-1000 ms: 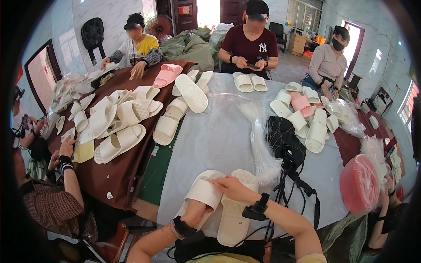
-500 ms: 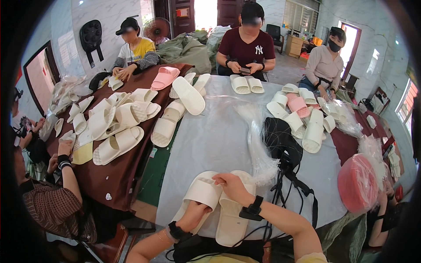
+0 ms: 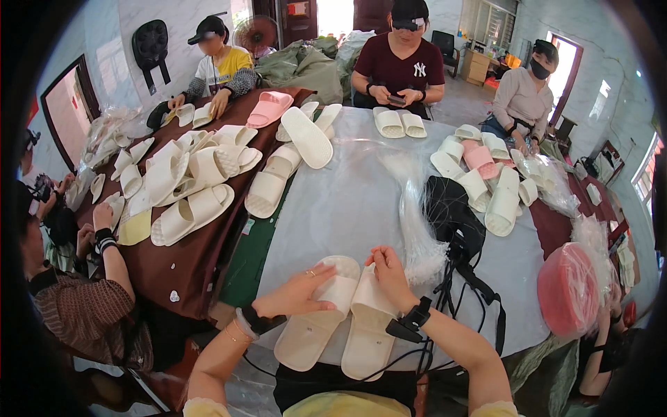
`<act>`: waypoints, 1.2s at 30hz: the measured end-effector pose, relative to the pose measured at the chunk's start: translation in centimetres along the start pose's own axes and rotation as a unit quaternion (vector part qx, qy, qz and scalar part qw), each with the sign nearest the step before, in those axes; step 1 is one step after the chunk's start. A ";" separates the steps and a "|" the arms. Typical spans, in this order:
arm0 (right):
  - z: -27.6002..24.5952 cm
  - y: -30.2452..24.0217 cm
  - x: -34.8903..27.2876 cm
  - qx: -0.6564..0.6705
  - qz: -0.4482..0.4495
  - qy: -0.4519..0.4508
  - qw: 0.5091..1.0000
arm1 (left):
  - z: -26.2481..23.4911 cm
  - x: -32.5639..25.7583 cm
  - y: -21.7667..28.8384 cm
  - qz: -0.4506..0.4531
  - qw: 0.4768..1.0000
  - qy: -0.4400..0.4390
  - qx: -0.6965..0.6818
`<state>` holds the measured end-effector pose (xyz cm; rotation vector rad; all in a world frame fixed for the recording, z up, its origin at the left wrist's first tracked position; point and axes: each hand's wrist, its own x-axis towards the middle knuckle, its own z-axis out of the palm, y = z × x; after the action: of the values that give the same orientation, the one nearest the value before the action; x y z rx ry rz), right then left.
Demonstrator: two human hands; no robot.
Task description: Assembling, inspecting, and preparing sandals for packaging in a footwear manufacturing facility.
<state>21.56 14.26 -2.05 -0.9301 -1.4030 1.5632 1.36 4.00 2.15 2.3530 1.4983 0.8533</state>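
Observation:
A pair of cream slide slippers lies side by side at the table's near edge, toes pointing away from me. My left hand (image 3: 295, 288) rests over the strap of the left slipper (image 3: 306, 342), fingers extended and spread. Above the strap and toe of the right slipper (image 3: 369, 339) is my right hand (image 3: 390, 276), its fingers pinched together. Whatever the pinch holds, if anything, is too small to make out. Just beyond that hand lies a bundle of thin clear plastic strands (image 3: 419, 236).
Black cords trail from a black bag (image 3: 455, 222) on the right. Cream slippers are piled on the brown cloth (image 3: 240, 201) at left and at far right, with pink slippers (image 3: 269, 109) among them. A red tub (image 3: 566, 288) stands at right. Several co-workers sit around the table.
My left hand has come out from inside the left slipper's strap and now lies open on top. My right hand has shifted slightly right and away, still pinched. The view has tilted slightly.

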 end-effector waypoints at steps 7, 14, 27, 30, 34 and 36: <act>0.0 -1.1 -1.3 -0.084 0.032 -0.175 0.981 | -0.8 -0.9 1.6 -0.035 0.987 -0.158 0.002; 2.1 -1.9 -3.3 -0.030 -0.015 -0.196 0.980 | 0.7 1.9 2.0 -0.073 0.977 -0.084 -0.180; 1.1 -0.4 -3.9 0.062 0.009 0.048 0.997 | 3.6 6.2 0.7 -0.230 0.878 -0.141 -0.396; 1.2 -0.5 -3.9 0.104 0.048 0.033 0.993 | 4.1 4.8 1.6 -0.329 0.852 -0.059 -0.404; 1.2 -0.7 -4.2 0.132 0.076 0.006 0.988 | 2.7 3.4 3.6 -0.375 0.776 0.042 -0.506; 2.0 -0.7 -4.3 -0.169 -0.008 0.013 0.986 | 4.0 2.3 3.4 -0.366 0.766 0.076 -0.523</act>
<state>21.48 9.60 -1.12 -1.1286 -1.6847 1.3169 6.97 4.93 1.34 0.8133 1.2682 1.1955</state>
